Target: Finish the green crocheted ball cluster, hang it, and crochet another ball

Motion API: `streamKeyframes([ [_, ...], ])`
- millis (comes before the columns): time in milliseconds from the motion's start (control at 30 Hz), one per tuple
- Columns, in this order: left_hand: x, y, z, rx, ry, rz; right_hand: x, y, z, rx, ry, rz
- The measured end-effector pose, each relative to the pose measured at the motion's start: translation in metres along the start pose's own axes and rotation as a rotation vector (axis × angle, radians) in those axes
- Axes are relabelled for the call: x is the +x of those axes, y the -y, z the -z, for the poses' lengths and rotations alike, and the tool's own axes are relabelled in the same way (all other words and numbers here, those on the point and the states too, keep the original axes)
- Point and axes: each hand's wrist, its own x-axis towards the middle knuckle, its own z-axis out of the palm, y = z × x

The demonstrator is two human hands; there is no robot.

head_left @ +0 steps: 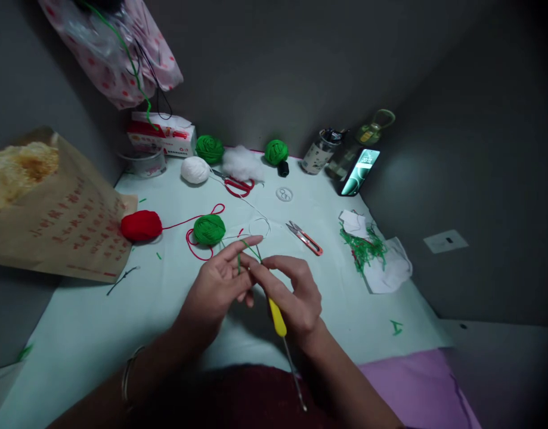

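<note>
Green yarn [251, 248] runs over the raised index finger of my left hand [217, 283], and its thumb and middle finger pinch near the yarn. My right hand [294, 292] is closed around a crochet hook with a yellow handle [278, 317]; a metal shaft sticks out below it. The hook's upper tip meets the yarn between both hands, where the fingertips nearly touch. Any small piece of work there is mostly hidden by the fingers. Just beyond my left hand lies a green yarn ball [209, 229].
Orange snips [305, 238] and red scissors [239, 186] lie beyond my hands. A red ball [142, 226], white ball [195, 170] and paper bag [68, 214] are left. Right are a lit phone [359, 173] and green scraps [367, 249]. A cup [317, 156] stands behind.
</note>
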Motion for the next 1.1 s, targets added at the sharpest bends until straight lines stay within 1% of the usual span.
streamKeyframes([
  [67, 0.002, -0.003, 0.002, -0.133, 0.053, 0.108, 0.002, 0.001, 0.001, 0.124, -0.064, -0.111],
  [100, 0.003, -0.005, 0.003, -0.172, 0.054, 0.129, 0.003, 0.002, 0.001, 0.223, -0.119, -0.193],
  [167, 0.003, -0.008, 0.004, -0.192, 0.030, 0.112, 0.008, 0.002, 0.001, 0.441, -0.197, -0.333],
  [233, 0.003, -0.009, 0.004, -0.151, 0.036, 0.072, 0.012, 0.002, -0.001, 0.585, -0.188, -0.411],
  [300, 0.002, -0.006, 0.003, -0.081, 0.045, 0.029, 0.013, 0.001, -0.003, 0.623, -0.131, -0.429],
  [367, 0.001, -0.003, 0.002, -0.030, 0.031, -0.021, 0.012, 0.000, -0.005, 0.545, -0.094, -0.381],
  [433, 0.002, 0.000, 0.002, -0.041, 0.016, -0.046, 0.008, -0.001, -0.005, 0.368, -0.066, -0.257],
  [500, 0.004, 0.000, 0.003, -0.109, 0.033, 0.003, 0.006, -0.002, -0.003, 0.198, -0.041, -0.124],
  [533, 0.005, -0.001, 0.003, -0.153, 0.042, 0.046, 0.005, -0.002, -0.002, 0.165, -0.050, -0.095],
  [567, 0.005, -0.003, 0.004, -0.196, 0.043, 0.087, 0.006, -0.003, -0.001, 0.183, -0.078, -0.111],
  [633, 0.007, -0.006, 0.004, -0.250, 0.022, 0.129, 0.008, -0.005, 0.000, 0.354, -0.172, -0.245],
  [700, 0.007, -0.007, 0.005, -0.240, -0.002, 0.094, 0.011, -0.007, 0.001, 0.583, -0.225, -0.406],
  [733, 0.007, -0.007, 0.005, -0.206, -0.002, 0.064, 0.013, -0.007, 0.000, 0.669, -0.208, -0.456],
  [800, 0.006, -0.004, 0.005, -0.114, 0.017, 0.008, 0.014, -0.007, -0.002, 0.738, -0.128, -0.487],
  [867, 0.005, -0.002, 0.006, -0.035, 0.038, -0.019, 0.013, -0.008, -0.003, 0.735, -0.081, -0.506],
  [933, 0.004, -0.001, 0.007, 0.006, 0.045, -0.026, 0.011, -0.010, -0.003, 0.779, -0.101, -0.547],
  [1000, 0.003, -0.001, 0.008, 0.036, 0.046, -0.026, 0.010, -0.012, -0.002, 0.871, -0.124, -0.588],
  [1100, 0.001, -0.004, 0.009, 0.079, 0.035, -0.034, 0.010, -0.013, 0.000, 0.922, -0.118, -0.586],
])
